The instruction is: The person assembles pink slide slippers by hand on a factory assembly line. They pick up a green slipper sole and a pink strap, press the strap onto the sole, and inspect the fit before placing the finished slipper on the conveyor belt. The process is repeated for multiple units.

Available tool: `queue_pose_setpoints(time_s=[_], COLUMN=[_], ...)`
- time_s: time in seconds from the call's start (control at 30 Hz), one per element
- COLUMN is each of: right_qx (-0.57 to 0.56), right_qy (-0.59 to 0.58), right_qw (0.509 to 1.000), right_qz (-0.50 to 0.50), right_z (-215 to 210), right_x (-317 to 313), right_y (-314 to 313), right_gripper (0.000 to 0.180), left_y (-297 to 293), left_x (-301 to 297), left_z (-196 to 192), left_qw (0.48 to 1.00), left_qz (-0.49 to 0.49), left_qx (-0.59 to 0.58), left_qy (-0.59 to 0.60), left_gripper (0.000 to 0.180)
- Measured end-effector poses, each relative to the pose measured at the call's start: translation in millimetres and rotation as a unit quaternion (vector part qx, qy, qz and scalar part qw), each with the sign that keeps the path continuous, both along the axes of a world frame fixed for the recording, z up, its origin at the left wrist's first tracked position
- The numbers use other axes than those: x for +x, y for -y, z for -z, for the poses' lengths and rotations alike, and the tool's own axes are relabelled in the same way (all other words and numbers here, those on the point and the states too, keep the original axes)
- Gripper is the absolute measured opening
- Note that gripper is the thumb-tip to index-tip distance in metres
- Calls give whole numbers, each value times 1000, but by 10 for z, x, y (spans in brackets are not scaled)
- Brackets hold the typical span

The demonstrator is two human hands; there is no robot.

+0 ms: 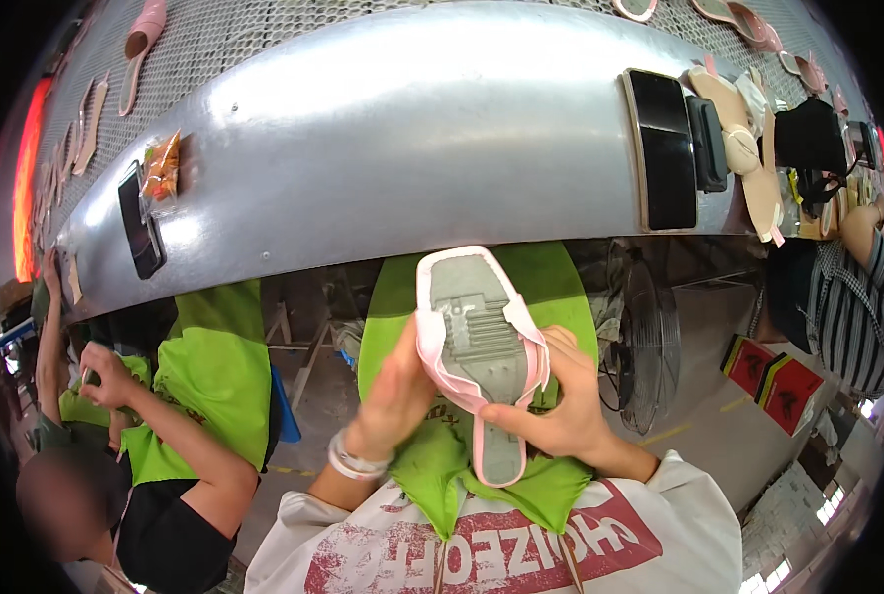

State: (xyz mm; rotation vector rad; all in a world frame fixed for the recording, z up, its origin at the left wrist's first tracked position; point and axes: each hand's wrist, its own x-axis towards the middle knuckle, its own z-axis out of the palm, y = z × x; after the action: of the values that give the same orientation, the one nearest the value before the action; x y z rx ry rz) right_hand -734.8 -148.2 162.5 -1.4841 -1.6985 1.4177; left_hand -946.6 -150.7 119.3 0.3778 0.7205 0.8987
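A pink sandal (482,327) is held up over my lap, its grey underside with ribbed and patched areas facing me and the wide end pointing away. Pink straps wrap round its middle. My right hand (566,406) grips it from the right, with the thumb laid across the narrow part and the fingers behind the strap. On the other side my left hand (392,401), slightly blurred, is against the strap's left edge, its fingertips hidden behind the sandal.
A metal ledge (412,129) runs ahead, with a phone (665,148), beige shoe parts (739,139), another phone (140,223) and a snack packet (162,166). Beyond, a mesh conveyor (294,35) carries pink sandals. A co-worker (185,426) sits left; a fan (650,346) stands right.
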Motion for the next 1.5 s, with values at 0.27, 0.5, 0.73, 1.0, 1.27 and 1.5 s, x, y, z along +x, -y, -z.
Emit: queue_pose_setpoints(time_s=[0.27, 0.5, 0.73, 1.0, 1.27, 1.5], right_qx=[-225, -125, -217, -215, -125, -183], right_qy=[-497, -266, -414, -379, -332, -454], right_qw=[809, 943, 860, 879, 921, 866], right_qz=[222, 155, 204, 192, 159, 102], right_z=[70, -26, 39, 105, 240, 376], right_x=[-254, -272, -248, -181, -181, -38], right_y=[-87, -89, -24, 13, 183, 140], right_gripper=[54, 50, 52, 58, 71, 76], left_y=[-116, -119, -74, -35, 65, 98], left_x=[407, 473, 447, 450, 499, 410], left_z=[-123, -265, -184, -121, -102, -11], left_qw=[992, 962, 990, 991, 975, 991], left_qz=[-122, -126, -116, -92, -95, -78], left_qx=[7, 101, 38, 42, 123, 82], left_qy=[-22, -219, -68, -83, -160, -72], left_gripper=[58, 53, 54, 60, 66, 71])
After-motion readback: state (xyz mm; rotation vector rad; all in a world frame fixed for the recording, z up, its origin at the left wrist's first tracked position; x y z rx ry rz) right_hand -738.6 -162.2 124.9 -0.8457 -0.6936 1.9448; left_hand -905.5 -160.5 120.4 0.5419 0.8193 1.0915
